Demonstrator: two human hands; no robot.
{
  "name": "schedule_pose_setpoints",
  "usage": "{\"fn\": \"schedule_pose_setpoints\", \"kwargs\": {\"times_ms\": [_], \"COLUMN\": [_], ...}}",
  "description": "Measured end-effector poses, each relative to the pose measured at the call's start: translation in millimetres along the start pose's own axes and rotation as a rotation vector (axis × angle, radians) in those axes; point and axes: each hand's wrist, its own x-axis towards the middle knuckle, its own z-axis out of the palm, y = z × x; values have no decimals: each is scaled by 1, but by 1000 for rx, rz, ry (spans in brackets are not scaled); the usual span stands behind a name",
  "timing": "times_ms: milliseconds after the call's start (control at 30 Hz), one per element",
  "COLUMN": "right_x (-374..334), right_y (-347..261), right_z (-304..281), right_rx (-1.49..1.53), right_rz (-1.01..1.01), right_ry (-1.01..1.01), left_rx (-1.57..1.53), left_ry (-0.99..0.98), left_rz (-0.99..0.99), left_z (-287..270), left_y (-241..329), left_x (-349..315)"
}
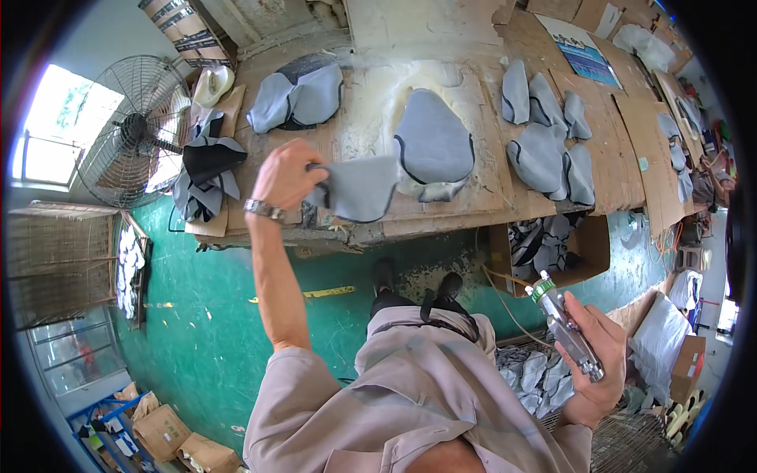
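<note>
My left hand [285, 180] is closed on the edge of a grey fabric piece [361, 188] with dark edging, held over the front edge of the table. Beside it, a larger rounded grey piece [434, 135] lies flat amid pale overspray, with another piece partly under its near end. At my right side, away from the table, my right hand [599, 347] is wrapped round a metal spray gun [564, 325] with a green ring. A thin hose [505, 298] runs near the gun.
The table is covered in cardboard [493, 169]. Grey pieces lie in groups at its left [315, 98] and right [540, 158]. More fill a cardboard box [595, 256] below. A large fan [130, 130] stands left. At far right, another person's arm [714, 177] shows.
</note>
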Motion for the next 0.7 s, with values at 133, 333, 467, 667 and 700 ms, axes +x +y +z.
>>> {"fn": "schedule_pose_setpoints", "kwargs": {"times_ms": [133, 333, 467, 667, 700], "right_x": [14, 32, 36, 44, 44], "right_y": [-5, -19, -24, -36, -37], "right_z": [18, 35, 44, 47, 45], "right_rx": [-10, -20, -32, -31, -42], "right_rz": [-3, 27, 41, 43, 49], "right_ry": [-48, -84, -62, -81, -76], "left_rx": [50, 163, 250, 386, 377], "left_ry": [-35, 154, 354, 167, 131], "left_rz": [-97, -174, -119, -225, -232], "left_z": [-27, -34, 0, 128, 144], "left_y": [-72, -144, -161, -252, -255], "left_x": [-13, 0, -8, -54, -56]}}
